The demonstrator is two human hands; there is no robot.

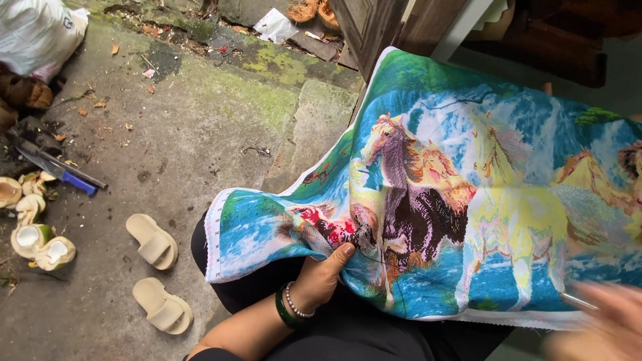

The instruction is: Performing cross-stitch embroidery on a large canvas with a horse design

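Mossy grey stone floor [221,113] lay under two tan sandals [152,241] and some cut coconut shells [33,234]. On the person's lap spread a big stitched cloth [468,200], bumpy and bright, with horses on it. Left hand [319,277] pinched its lower edge, thumb on top. Right hand [602,321] was blurry by the cloth's corner, fingers closed on a thin needle [579,302].

The centre and right of the frame are filled by a draped embroidered cloth [468,200]. Bare stone floor [200,134] is left open at centre left, bounded by two sandals [155,267], coconut husks [33,227] and a knife [57,167] at the left edge.
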